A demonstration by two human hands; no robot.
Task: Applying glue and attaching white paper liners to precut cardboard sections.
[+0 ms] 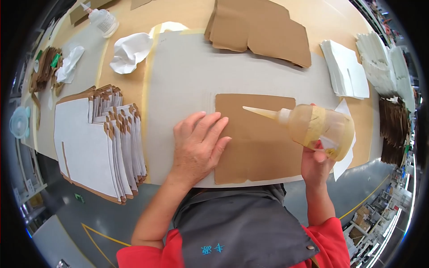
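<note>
Flat on the grey table mat (181, 77) before me lies a brown sheet (258, 150), possibly leather or card. My left hand (201, 140) rests at its left edge, fingers slightly spread, holding nothing. In my right hand (316, 164) is a squeeze bottle (321, 130) wrapped with yellowish tape. The bottle is tilted on its side, and its long pointed nozzle (259, 113) points left above the upper part of the sheet. Whether the tip touches the sheet, I cannot tell. A white piece (343, 140) shows partly behind the bottle.
Left of my hand stands a fanned stack of white-faced brown pieces (83, 140). Brown sheets (258, 30) are piled at the back, with white pieces (347, 70) to the right. Crumpled white paper (130, 53) and another bottle (104, 23) lie back left. Dark brown pieces (393, 130) sit far right.
</note>
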